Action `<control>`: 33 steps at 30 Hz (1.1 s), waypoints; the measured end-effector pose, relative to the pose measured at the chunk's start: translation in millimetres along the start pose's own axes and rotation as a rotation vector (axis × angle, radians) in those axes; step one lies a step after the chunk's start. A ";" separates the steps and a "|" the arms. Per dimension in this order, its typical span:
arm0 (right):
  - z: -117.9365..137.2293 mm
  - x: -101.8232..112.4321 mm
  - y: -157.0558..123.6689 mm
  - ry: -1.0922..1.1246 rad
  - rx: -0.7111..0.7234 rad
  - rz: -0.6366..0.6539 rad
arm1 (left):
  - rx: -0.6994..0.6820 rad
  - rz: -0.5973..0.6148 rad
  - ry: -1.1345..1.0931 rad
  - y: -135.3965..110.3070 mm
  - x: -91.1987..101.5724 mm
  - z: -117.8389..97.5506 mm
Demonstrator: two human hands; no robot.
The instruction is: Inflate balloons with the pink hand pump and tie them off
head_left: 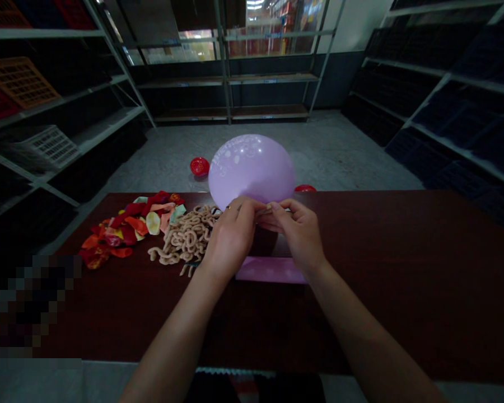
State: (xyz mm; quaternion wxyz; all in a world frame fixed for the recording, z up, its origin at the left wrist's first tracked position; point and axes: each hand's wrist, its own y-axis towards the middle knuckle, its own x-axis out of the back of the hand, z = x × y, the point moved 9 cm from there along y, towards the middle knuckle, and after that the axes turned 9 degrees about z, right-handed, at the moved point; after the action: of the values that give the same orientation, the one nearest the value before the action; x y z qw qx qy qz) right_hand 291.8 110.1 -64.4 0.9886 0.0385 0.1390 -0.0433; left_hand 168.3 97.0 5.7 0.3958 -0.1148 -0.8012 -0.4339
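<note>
An inflated lilac balloon [252, 168] stands over the dark red table [403, 268], its neck pointing down towards me. My left hand [231, 235] and my right hand [298, 229] meet at that neck, fingers pinched together on it and on a thin beige loop, seemingly a rubber band. Left of my left hand lies a heap of beige rubber bands [187, 238]. Further left is a pile of flat, uninflated balloons [128, 229] in red, orange and pale colours. The balloon's lilac reflection [271, 270] shows on the table under my hands.
Metal shelving lines the left, back and right walls; an orange crate [21, 81] and a white crate [50, 146] sit on the left shelves. Two red round things [199, 166] lie on the grey floor beyond the table.
</note>
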 end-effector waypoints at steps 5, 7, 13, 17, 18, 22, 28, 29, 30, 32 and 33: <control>-0.6 -1.7 0.1 0.028 -0.028 0.022 | -0.012 -0.020 -0.124 2.2 9.1 -0.3; 0.1 -2.7 0.0 0.033 -0.024 0.030 | -0.004 -0.057 -0.162 2.0 12.9 0.9; 3.9 -3.8 -3.4 -0.030 0.074 0.017 | 0.007 -0.074 -0.091 0.2 14.3 -1.6; 9.0 -4.8 -7.4 -0.125 0.151 0.018 | 0.015 -0.076 -0.044 -0.1 17.0 -4.1; 11.0 -5.5 -8.3 -0.150 0.166 0.022 | 0.021 -0.082 -0.039 0.1 18.1 -3.9; 19.4 -8.3 -10.9 -0.213 0.202 0.036 | 0.087 -0.143 -0.048 -0.8 23.9 2.7; 32.8 -15.3 -18.6 -0.440 0.259 0.050 | 0.273 -0.282 -0.111 -9.5 32.6 23.6; 35.4 -17.9 -20.5 -0.501 0.280 0.060 | 0.298 -0.290 -0.132 -10.7 32.5 26.6; 37.8 -20.7 -22.3 -0.556 0.300 0.071 | 0.324 -0.298 -0.157 -11.8 32.2 29.5; 41.6 -25.8 -25.7 -0.652 0.342 0.094 | 0.375 -0.313 -0.209 -14.0 31.1 35.5; 43.5 -28.1 -27.4 -0.700 0.367 0.102 | 0.399 -0.321 -0.235 -15.1 30.3 38.3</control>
State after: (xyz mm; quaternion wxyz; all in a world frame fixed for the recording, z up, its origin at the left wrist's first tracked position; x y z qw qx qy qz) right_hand 274.1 81.1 -16.6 0.9538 0.2044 -0.2183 -0.0287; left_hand 119.9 113.3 6.9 0.2411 0.0444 -0.9191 -0.3085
